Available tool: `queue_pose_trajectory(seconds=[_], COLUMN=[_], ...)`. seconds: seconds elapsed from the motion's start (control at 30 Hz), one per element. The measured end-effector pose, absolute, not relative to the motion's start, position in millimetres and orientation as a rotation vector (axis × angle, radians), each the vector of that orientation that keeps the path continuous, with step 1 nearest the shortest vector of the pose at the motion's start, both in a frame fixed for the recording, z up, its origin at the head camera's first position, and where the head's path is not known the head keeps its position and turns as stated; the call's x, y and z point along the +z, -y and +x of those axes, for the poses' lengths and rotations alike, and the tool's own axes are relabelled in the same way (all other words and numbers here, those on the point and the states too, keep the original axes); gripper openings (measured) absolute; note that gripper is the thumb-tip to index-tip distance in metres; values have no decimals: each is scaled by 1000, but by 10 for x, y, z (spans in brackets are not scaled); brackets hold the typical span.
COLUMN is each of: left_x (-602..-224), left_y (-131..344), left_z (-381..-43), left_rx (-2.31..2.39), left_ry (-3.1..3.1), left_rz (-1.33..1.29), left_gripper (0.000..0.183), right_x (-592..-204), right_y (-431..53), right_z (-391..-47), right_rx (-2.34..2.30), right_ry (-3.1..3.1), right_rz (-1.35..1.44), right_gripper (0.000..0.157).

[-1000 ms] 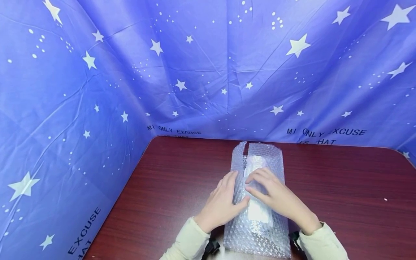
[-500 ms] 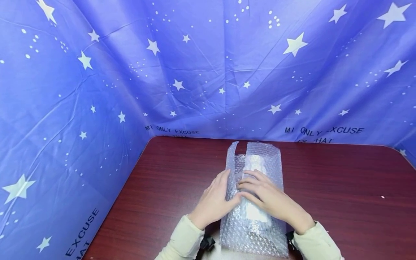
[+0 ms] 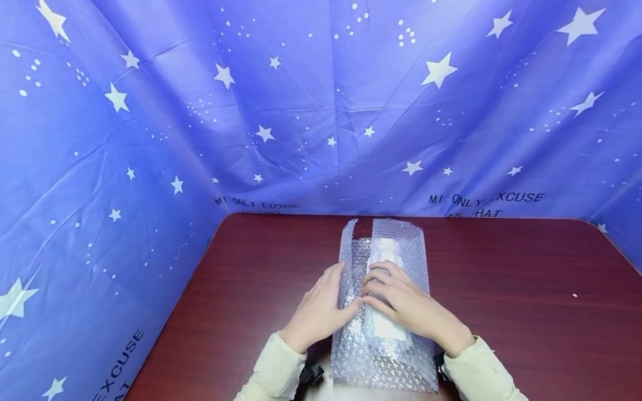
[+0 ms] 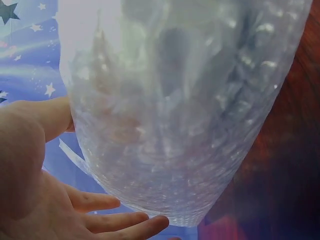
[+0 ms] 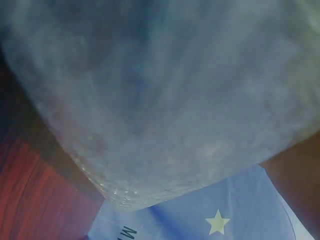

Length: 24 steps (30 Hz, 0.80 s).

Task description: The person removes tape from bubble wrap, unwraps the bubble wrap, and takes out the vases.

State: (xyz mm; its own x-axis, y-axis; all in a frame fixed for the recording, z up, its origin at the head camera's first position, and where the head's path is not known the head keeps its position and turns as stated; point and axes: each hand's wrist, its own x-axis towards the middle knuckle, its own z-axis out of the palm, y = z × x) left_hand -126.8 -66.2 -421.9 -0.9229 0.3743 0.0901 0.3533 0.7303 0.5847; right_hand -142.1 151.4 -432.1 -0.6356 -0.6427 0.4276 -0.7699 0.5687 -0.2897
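Note:
Bubble wrap (image 3: pixel 401 234) lies lengthwise on the table before me, folded over a long, shiny white object (image 3: pixel 386 328) whose kind is blurred by the plastic. Along the wrap's left side is my left hand (image 3: pixel 321 306), fingers extended by the raised left flap (image 3: pixel 346 250) and thumb over the wrap. In the left wrist view, the left fingers (image 4: pixel 130 222) reach along the wrap's edge. My right hand (image 3: pixel 408 303) rests on top with bent fingers near the inner edge of the right flap. The two thumbs meet or nearly meet. Wrap fills the right wrist view, hiding the right fingers.
The dark red wooden table (image 3: pixel 501 278) extends to both sides. Blue star-printed cloth (image 3: pixel 301 111) hangs behind it and along the left. A small white speck (image 3: pixel 574 295) lies at right. Black wrist straps (image 3: pixel 311 373) show below the sleeves.
The gap between the two wrap flaps has widened, with the left flap shifting left alongside my left hand. My right hand has settled lower onto the wrap. The whole view has drifted slightly.

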Motion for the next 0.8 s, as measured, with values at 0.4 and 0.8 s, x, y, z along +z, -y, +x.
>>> queue_pose_trajectory(seconds=[0.4, 0.8], left_x=[-4174, -4135], left_y=[711, 817], left_z=[-1278, -1293], left_rx=[976, 987], left_ry=[-2890, -2876], left_rz=[574, 474], left_gripper=[78, 80], right_x=[-4212, -4172], right_y=[-1611, -1805], right_z=[-1361, -1350], right_rx=[628, 630], right_ry=[2532, 2522], right_rz=[1100, 1067], right_gripper=[5, 17])
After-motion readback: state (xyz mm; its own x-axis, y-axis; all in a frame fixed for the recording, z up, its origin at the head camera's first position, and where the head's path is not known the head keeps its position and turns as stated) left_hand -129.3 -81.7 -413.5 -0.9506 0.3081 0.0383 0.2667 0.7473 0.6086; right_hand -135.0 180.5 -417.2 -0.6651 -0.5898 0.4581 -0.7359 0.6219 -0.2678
